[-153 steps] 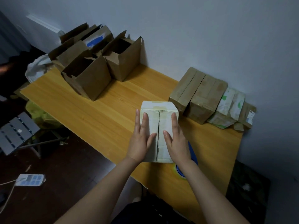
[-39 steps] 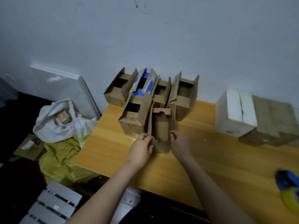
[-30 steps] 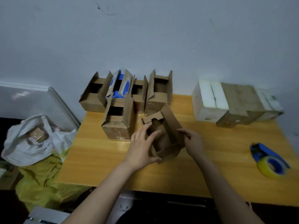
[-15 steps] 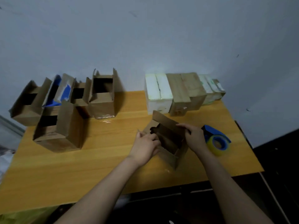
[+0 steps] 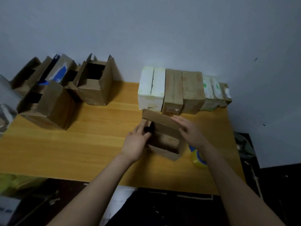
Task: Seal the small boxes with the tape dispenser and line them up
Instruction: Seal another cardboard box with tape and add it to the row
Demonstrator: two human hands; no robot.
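The wooden table (image 5: 81, 144) fills the middle of the frame. At upper left stands a cluster of open boxes (image 5: 92, 88), flaps up; at upper centre-right a row of sealed boxes (image 5: 179, 90) stands side by side against the wall.

The open brown box (image 5: 164, 139) sits just below that row, at centre right, and the step looks like folding its flaps shut for taping. The right hand (image 5: 190, 132) lays fairly straight fingers, close together, over the long far flap. The left hand (image 5: 135, 142) reaches its fingers to the short flap at the box's left end, but blur hides whether they pinch it.

To do this well, tuck the short end flaps in first, then bring the long flaps together so their edges meet without overlap. Hold the seam flat with one hand. The tape dispenser (image 5: 197, 158) lies just right of the box, partly under the right wrist.
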